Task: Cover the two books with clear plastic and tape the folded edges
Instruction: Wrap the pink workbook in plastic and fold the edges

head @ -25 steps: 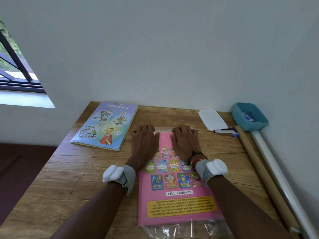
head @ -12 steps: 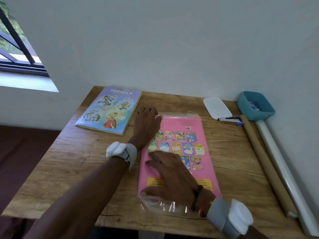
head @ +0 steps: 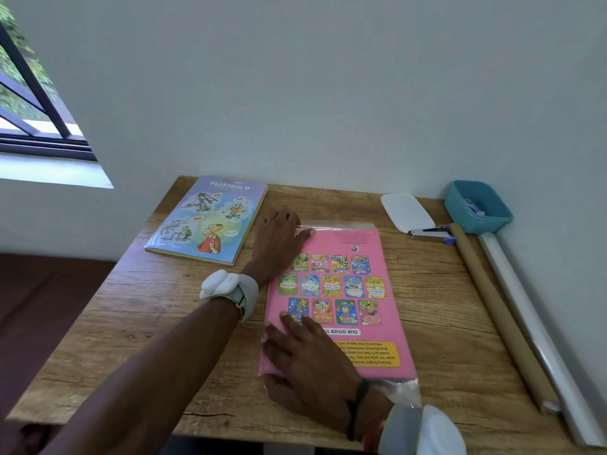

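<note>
We see the pink book [head: 341, 290] lying on the table [head: 131, 323], its long axis running away from us. Our left hand [head: 279, 239] rests flat, fingers straight, at its far left corner. Our right hand [head: 308, 359] presses flat on its near left corner, nearest the clear plastic [head: 399, 390] that juts past the book's near edge.

Pink book [head: 348, 290] flat in clear plastic [head: 402, 389], blue book [head: 207, 221] beside.

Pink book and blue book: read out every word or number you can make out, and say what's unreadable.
"OUR OTHER TI": white strip on the pink book, upside down; the right hand hides the rest.
"3": circled, on the blue book, beside its title.
The blue book's title and the pink book's yellow panel and thumbnail covers: too small or blurred to read.
</note>
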Action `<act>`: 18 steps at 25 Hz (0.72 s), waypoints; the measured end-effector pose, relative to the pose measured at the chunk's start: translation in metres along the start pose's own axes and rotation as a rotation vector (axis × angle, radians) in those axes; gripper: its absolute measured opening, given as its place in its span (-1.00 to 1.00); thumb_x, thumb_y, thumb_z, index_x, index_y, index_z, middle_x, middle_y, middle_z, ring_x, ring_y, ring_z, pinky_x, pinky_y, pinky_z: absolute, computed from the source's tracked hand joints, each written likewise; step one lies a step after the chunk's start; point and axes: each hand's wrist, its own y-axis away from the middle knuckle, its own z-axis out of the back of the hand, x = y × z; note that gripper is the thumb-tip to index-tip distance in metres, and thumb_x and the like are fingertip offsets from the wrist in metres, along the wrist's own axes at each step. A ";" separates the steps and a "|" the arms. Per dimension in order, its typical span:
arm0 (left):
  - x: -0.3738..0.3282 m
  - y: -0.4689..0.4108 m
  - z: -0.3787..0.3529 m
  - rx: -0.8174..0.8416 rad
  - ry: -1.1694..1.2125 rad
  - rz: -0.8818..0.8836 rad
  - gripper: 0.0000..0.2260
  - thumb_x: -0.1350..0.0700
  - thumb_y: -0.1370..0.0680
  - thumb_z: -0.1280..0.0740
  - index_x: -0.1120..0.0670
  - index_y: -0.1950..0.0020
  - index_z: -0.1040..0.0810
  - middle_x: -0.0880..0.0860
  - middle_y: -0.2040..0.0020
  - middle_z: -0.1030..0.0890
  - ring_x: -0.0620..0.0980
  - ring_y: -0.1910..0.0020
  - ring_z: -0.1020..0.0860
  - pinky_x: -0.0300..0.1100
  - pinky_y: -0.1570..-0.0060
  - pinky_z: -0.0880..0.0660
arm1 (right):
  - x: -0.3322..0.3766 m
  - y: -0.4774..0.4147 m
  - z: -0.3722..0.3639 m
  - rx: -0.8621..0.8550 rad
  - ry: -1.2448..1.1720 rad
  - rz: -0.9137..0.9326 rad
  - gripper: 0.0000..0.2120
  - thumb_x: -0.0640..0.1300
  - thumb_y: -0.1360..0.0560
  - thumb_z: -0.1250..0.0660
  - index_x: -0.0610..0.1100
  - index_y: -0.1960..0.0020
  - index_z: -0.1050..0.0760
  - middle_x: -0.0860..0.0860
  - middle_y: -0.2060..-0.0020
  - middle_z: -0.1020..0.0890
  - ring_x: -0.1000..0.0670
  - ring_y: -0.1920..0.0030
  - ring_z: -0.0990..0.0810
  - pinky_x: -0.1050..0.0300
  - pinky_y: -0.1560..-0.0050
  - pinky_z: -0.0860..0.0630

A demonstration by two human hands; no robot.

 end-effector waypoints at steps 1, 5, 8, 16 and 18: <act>0.000 -0.001 0.000 0.002 -0.002 -0.013 -0.66 -0.20 -0.54 -0.29 0.08 0.06 -0.52 0.05 0.06 -0.56 0.08 -0.01 -0.48 -0.02 -0.01 -0.34 | 0.002 0.001 -0.005 -0.038 0.010 0.006 -0.58 0.12 -0.48 -0.18 -0.10 -0.16 -0.59 -0.04 -0.20 -0.60 -0.16 -0.25 -0.54 -0.10 -0.19 -0.51; 0.005 -0.006 0.003 0.041 -0.010 -0.058 -0.59 -0.28 -0.52 -0.26 0.08 0.03 -0.52 0.04 0.04 -0.55 0.07 -0.02 -0.48 -0.03 -0.03 -0.35 | 0.013 0.005 -0.020 -0.139 0.039 0.012 -0.72 -0.03 -0.49 -0.26 -0.11 -0.07 -0.65 -0.05 -0.10 -0.67 -0.13 -0.14 -0.62 -0.07 -0.09 -0.57; 0.008 -0.009 0.006 0.089 -0.020 -0.072 -0.54 -0.34 -0.51 -0.22 0.06 0.02 -0.52 0.02 0.03 -0.55 0.03 -0.03 -0.47 -0.04 -0.04 -0.37 | 0.014 0.005 -0.018 -0.067 0.022 0.005 -0.71 -0.01 -0.51 -0.22 -0.08 -0.07 -0.65 -0.02 -0.10 -0.67 -0.09 -0.13 -0.63 -0.03 -0.11 -0.57; -0.003 -0.002 0.005 -0.019 -0.180 -0.083 -0.75 -0.13 -0.54 -0.28 0.05 0.07 -0.52 0.02 0.07 -0.56 0.09 0.02 -0.49 0.01 0.06 -0.34 | -0.050 -0.016 0.035 -0.016 -0.387 -0.385 -0.45 0.32 -0.51 -0.07 -0.07 -0.22 -0.49 -0.02 -0.11 -0.62 -0.08 -0.25 -0.50 0.01 -0.23 -0.44; -0.011 -0.004 0.002 -0.028 -0.136 -0.177 -0.81 -0.05 -0.53 -0.25 0.06 0.07 -0.54 0.04 0.08 -0.57 0.11 0.04 -0.50 0.01 0.10 -0.37 | -0.100 -0.032 0.024 0.011 -0.218 -0.491 -0.37 0.35 -0.52 0.06 -0.10 -0.29 -0.38 -0.05 -0.16 -0.56 -0.13 -0.25 -0.46 -0.10 -0.28 -0.37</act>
